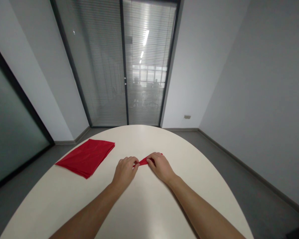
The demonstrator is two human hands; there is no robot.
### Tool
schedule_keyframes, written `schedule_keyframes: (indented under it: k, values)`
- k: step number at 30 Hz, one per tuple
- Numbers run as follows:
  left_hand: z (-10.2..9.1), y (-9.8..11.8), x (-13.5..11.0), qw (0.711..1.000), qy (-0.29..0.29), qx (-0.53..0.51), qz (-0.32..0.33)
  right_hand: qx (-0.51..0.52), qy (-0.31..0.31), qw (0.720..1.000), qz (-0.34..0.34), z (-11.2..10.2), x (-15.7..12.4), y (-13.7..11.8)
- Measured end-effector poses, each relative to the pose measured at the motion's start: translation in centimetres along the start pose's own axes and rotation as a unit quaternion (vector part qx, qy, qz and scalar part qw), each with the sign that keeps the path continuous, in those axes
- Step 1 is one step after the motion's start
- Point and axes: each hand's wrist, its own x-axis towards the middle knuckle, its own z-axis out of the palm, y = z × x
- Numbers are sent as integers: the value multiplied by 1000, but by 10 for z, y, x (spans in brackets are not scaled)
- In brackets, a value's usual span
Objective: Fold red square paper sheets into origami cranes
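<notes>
Between my two hands lies a narrow folded strip of red paper [143, 162], low over the middle of the table. My left hand [125, 170] pinches its left end between thumb and fingers. The right part of the strip is under my right hand [159, 165], whose thumb and fingers are closed on it; a small red tip sticks out beyond the knuckles. Most of that right part is hidden by the hand. To the left, a stack of flat red paper sheets [87, 156] rests on the table, apart from both hands.
The round white table [139, 136] fills the lower view, its curved edge dropping to grey floor on both sides. Past it stand a glass door with blinds [147, 66] and white walls. A small socket plate [187, 117] sits low on the wall.
</notes>
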Motion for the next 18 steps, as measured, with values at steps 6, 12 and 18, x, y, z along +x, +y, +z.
schedule_keyframes:
  k: [6,12,18]
  values:
    - [0,-1,0,1000,-10,9,24,9,-2,1000,7,3,0,3]
    - [1,-3,0,999,-25,16,30,-9,3,1000,-17,0,0,3]
    - [-8,6,-2,995,-27,74,56,1,-44,995,-93,-1,-4,-12]
